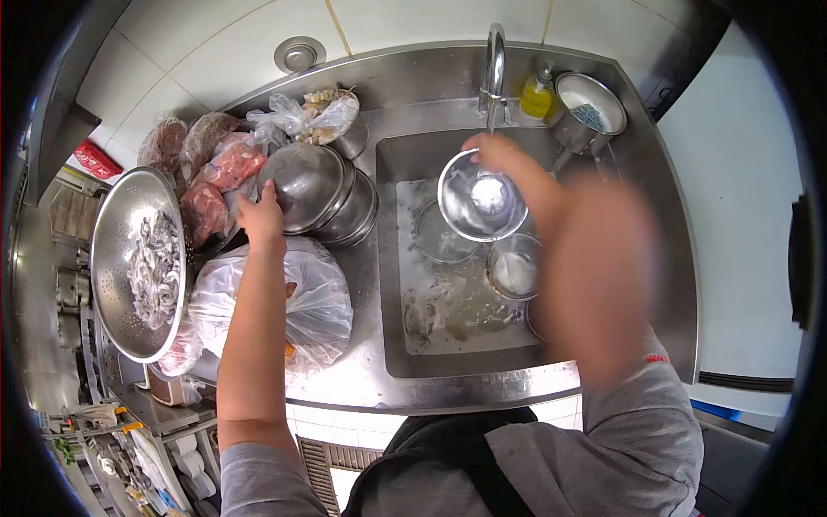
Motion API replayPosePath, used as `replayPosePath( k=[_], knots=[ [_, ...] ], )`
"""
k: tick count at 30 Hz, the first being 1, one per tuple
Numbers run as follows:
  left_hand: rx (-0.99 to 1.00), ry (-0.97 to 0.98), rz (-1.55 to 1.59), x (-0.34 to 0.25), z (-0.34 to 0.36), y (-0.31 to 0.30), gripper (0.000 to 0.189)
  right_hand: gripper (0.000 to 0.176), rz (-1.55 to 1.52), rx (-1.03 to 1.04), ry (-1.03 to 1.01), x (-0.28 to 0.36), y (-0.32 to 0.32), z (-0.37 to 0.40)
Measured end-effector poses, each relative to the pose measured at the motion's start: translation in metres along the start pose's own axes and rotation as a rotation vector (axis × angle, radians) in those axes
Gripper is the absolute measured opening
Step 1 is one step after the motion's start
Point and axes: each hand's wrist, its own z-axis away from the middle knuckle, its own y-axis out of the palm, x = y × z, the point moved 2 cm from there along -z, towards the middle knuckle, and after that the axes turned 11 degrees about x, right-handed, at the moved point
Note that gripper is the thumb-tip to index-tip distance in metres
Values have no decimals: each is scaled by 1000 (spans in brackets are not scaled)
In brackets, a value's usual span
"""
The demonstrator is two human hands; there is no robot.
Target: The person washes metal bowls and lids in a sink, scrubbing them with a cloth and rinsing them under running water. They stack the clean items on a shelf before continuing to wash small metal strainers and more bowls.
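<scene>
Head view: the right hand point(494, 153) is clamped on the rim of a shiny metal bowl point(469, 200) beneath the faucet point(494, 73), near the far edge of the sink basin point(431, 366). The left hand point(262, 217), fingers apart, is at the domed metal vessel point(303, 185) left of the basin's left edge; whether they touch, I cannot tell.

A perforated metal colander point(110, 289) holds pale strips point(155, 276) beside bagged red meat point(204, 212); a bottle of yellow liquid point(536, 99) stands near a metal pot point(575, 136).
</scene>
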Motion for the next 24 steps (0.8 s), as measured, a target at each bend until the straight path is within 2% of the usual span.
replayPosePath(
  k=[1, 3, 4, 5, 6, 7, 8, 9, 10, 12, 13, 15, 16, 17, 18, 19, 21, 22, 24],
  knots=[
    [2, 4, -3, -15, 14, 4, 64, 32, -4, -3, 2, 6, -6, 2],
    [-404, 637, -477, -58, 62, 14, 56, 27, -141, -29, -153, 14, -20, 9],
    [-241, 776, -449, -75, 82, 24, 43, 22, -274, -69, -227, 10, -18, 5],
    [7, 709, -175, -71, 90, 43, 23, 22, -275, -73, -220, 10, -17, 12],
    [303, 580, 44, -72, 107, 66, 15, 21, -242, -296, -295, 16, -19, 26],
    [544, 421, 104, -58, 106, 97, 16, 21, -203, -521, -367, 23, -21, 43],
    [817, 70, 244, -65, 125, 123, 24, 24, -199, -718, -436, 28, -20, 59],
    [998, -168, 382, -70, 135, 151, 39, 24, -191, -718, -431, 33, -14, 71],
    [996, -385, 627, -74, 143, 181, 56, 25, -387, -839, -364, 36, -9, 84],
    [831, -430, 683, -114, 155, 219, 58, 28, -690, -1066, -255, 34, 10, 99],
    [841, -435, 690, -128, 156, 237, 58, 28, -679, -1066, -247, 31, 24, 96],
    [1037, -446, 939, -149, 157, 271, 53, 28, -841, -1200, -166, 20, 50, 97],
    [1046, -459, 933, -147, 151, 290, 53, 33, -819, -1135, -122, 16, 59, 103],
    [1074, -380, 749, -144, 145, 306, 47, 33, -820, -1137, -105, 9, 65, 111],
    [1098, -295, 564, -138, 143, 320, 41, 35, -888, -962, -82, 0, 73, 115],
    [1111, -295, 556, -132, 146, 326, 41, 38, -950, -790, -62, -12, 82, 118],
    [767, 492, -391, -126, 147, 318, 32, 49, -571, -732, 61, -61, 126, 122],
    [798, 672, -586, -129, 158, 306, 29, 52, -371, -697, 155, -87, 152, 127],
    [883, 751, -906, -121, 169, 293, 28, 57, -132, -420, 525, -130, 213, 143]
  ],
)
